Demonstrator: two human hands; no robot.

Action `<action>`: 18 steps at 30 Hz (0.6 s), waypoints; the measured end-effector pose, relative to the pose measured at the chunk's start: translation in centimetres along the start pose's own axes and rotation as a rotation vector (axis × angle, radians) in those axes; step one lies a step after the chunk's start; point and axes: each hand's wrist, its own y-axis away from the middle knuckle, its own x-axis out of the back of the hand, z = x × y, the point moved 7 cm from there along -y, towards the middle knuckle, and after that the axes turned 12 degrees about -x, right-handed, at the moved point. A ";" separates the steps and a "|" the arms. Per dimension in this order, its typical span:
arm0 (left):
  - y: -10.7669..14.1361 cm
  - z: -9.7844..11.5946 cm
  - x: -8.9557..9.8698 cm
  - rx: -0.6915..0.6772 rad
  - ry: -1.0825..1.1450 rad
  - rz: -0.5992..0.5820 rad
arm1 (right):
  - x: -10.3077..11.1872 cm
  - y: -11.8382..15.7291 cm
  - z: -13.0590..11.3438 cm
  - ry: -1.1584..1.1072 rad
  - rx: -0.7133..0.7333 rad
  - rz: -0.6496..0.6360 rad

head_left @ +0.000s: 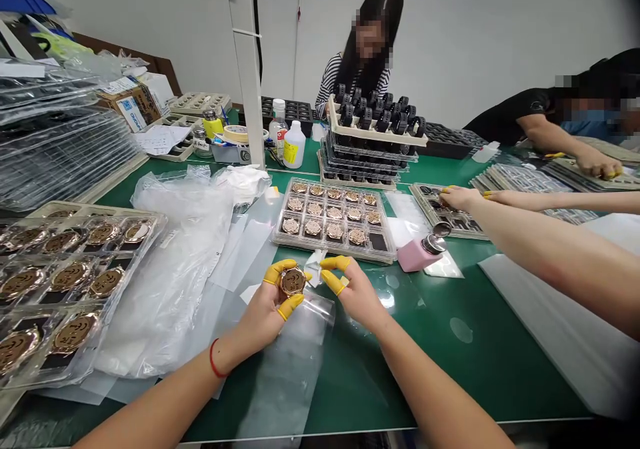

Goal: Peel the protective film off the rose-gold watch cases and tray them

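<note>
Green benchtop [360, 382] lies beneath clear film [290, 372], over which the left hand [265, 306] pinches a watch case [293, 281] by its rim, the right hand [361, 296] alongside with fingers parted, and a slackened pinch could drop and scratch it.

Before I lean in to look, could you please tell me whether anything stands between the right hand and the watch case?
Nothing visible clearly blocks the gap between the right hand and the watch case, which the left hand holds. A white scrap shows there, but seems to lie beyond, on the table.
</note>
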 end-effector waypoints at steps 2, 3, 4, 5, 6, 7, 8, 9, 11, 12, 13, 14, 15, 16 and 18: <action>0.1 0.4 0.0 -0.029 -0.015 -0.019 | -0.8 0.2 0.5 -0.041 -0.102 -0.152; 0.1 0.4 0.0 -0.035 -0.030 -0.036 | -1.2 0.4 0.7 -0.062 -0.138 -0.213; 0.2 0.4 0.0 -0.042 -0.045 -0.055 | -1.5 0.6 0.7 -0.083 -0.163 -0.260; 0.3 0.4 -0.1 -0.051 -0.058 -0.076 | -1.8 0.8 0.7 -0.100 -0.178 -0.298; 0.3 0.3 -0.1 -0.064 -0.070 -0.095 | -2.1 1.0 0.7 -0.112 -0.187 -0.336; 0.4 0.2 -0.2 -0.078 -0.078 -0.111 | -2.3 1.1 0.7 -0.122 -0.189 -0.373; 0.4 0.1 -0.2 -0.094 -0.080 -0.123 | -2.5 1.3 0.5 -0.129 -0.187 -0.406; 0.4 0.0 -0.3 -0.108 -0.078 -0.130 | -2.6 1.3 0.4 -0.132 -0.186 -0.429; 0.4 -0.1 -0.3 -0.119 -0.076 -0.141 | -2.6 1.4 0.0 -0.126 -0.179 -0.435; 0.4 -0.2 -0.3 -0.115 -0.083 -0.142 | -2.4 1.5 -0.3 -0.115 -0.168 -0.421; 0.4 -0.3 -0.3 -0.106 -0.096 -0.138 | -2.3 1.5 -0.5 -0.097 -0.151 -0.405; 0.3 -0.4 -0.3 -0.093 -0.115 -0.133 | -2.2 1.5 -0.7 -0.074 -0.133 -0.393; 0.3 -0.4 -0.3 -0.078 -0.136 -0.128 | -2.2 1.5 -0.9 -0.052 -0.119 -0.383; 0.2 -0.4 -0.3 -0.067 -0.150 -0.125 | -2.2 1.5 -0.9 -0.035 -0.113 -0.372; 0.2 -0.3 -0.4 -0.061 -0.147 -0.127 | -2.2 1.3 -0.5 -0.026 -0.122 -0.340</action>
